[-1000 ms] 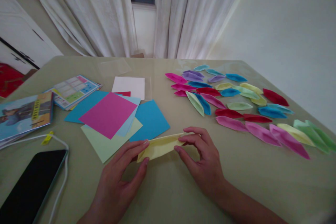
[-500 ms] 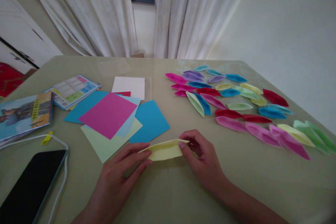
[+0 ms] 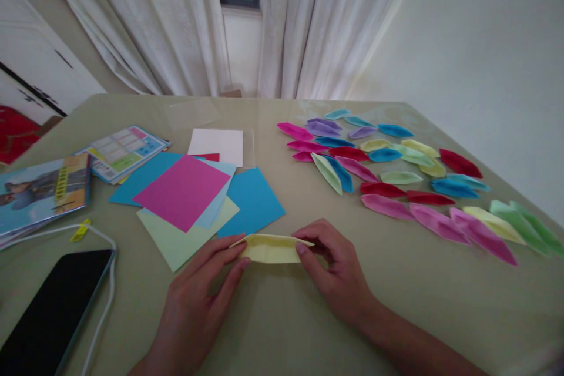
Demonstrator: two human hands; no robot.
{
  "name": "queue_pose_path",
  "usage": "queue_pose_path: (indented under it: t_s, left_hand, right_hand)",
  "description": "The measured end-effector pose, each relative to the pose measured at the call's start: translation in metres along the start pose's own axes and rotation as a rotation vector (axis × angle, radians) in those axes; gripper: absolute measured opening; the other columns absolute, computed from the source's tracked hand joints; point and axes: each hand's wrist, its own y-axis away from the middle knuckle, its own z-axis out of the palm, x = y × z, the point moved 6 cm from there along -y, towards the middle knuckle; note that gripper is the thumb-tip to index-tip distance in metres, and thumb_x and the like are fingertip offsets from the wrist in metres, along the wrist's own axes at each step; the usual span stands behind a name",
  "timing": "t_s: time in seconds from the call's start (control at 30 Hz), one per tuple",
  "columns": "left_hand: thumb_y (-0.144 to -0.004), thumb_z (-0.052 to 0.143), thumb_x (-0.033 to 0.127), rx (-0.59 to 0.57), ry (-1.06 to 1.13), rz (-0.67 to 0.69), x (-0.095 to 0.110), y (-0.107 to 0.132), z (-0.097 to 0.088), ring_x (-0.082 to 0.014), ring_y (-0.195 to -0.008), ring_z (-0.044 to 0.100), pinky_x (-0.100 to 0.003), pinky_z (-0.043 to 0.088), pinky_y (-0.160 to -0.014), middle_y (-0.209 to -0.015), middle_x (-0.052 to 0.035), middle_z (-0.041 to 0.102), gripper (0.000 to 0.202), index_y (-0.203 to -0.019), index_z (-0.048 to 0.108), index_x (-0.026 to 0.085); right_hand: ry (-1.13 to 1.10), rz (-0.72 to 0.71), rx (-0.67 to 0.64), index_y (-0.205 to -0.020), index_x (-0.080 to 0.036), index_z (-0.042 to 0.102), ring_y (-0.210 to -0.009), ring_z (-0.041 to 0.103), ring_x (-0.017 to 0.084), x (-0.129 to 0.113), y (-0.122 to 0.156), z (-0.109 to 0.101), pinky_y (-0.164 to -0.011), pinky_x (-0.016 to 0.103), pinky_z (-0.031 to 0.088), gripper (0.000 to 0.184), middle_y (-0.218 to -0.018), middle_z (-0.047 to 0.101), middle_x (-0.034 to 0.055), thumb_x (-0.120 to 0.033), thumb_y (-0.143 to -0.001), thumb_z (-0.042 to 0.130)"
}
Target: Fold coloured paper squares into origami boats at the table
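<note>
A folded pale yellow paper boat [image 3: 273, 249] with pointed ends is held between my two hands near the table's front. My left hand [image 3: 200, 288] pinches its left end, thumb below and fingers above. At the right end, my right hand [image 3: 332, 264] grips it between thumb and curled fingers. Just beyond the hands lie loose paper squares: a magenta sheet [image 3: 187, 191] on top, a blue sheet [image 3: 253, 200] and a pale green sheet [image 3: 176, 247].
Several folded coloured paper pieces [image 3: 388, 191] spread across the right of the table [image 3: 282, 323]. To the left are a phone [image 3: 53, 311], a white cable [image 3: 108, 299], a booklet [image 3: 44, 191] and printed packs [image 3: 123, 155]. A white square [image 3: 215, 145] lies farther back.
The yellow paper has tilted to lie nearly level, and its open fold shows more evenly. Both hands have shifted slightly, still holding its ends.
</note>
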Motion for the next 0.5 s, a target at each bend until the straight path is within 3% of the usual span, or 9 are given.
queue_pose_path:
  t_s: [0.2, 0.33, 0.5]
  left_hand:
    - [-0.108, 0.059, 0.038, 0.023, -0.05, 0.029, 0.0026, -0.0034, 0.0, -0.0118, -0.112, 0.077, -0.023, 0.059, -0.108, -0.128, 0.0032, 0.075, 0.021, -0.121, 0.074, 0.032]
    - [-0.108, 0.06, 0.042, 0.023, -0.031, 0.022, 0.0018, -0.0051, -0.0004, -0.011, -0.103, 0.08, -0.021, 0.063, -0.099, -0.131, 0.0028, 0.074, 0.022, -0.12, 0.076, 0.033]
    - [-0.107, 0.061, 0.044, 0.018, -0.026, 0.02, 0.0002, -0.0037, -0.0017, -0.0141, -0.106, 0.08, -0.025, 0.064, -0.1, -0.129, 0.0022, 0.076, 0.021, -0.114, 0.079, 0.033]
  right_hand:
    - [0.008, 0.024, -0.032, -0.102, -0.021, 0.074, -0.083, 0.069, 0.016, 0.0018, 0.0007, 0.0036, -0.071, 0.024, 0.058, 0.009, -0.094, 0.07, 0.0043, -0.019, -0.099, 0.066]
    - [-0.025, 0.044, -0.037, -0.104, -0.022, 0.074, -0.084, 0.07, 0.017, 0.0054, 0.0016, 0.0046, -0.072, 0.025, 0.059, 0.009, -0.096, 0.069, 0.0046, -0.02, -0.1, 0.066]
    - [-0.018, 0.041, -0.03, -0.102, -0.021, 0.074, -0.083, 0.07, 0.017, 0.0045, 0.002, 0.004, -0.071, 0.026, 0.058, 0.008, -0.095, 0.069, 0.0048, -0.019, -0.099, 0.066]
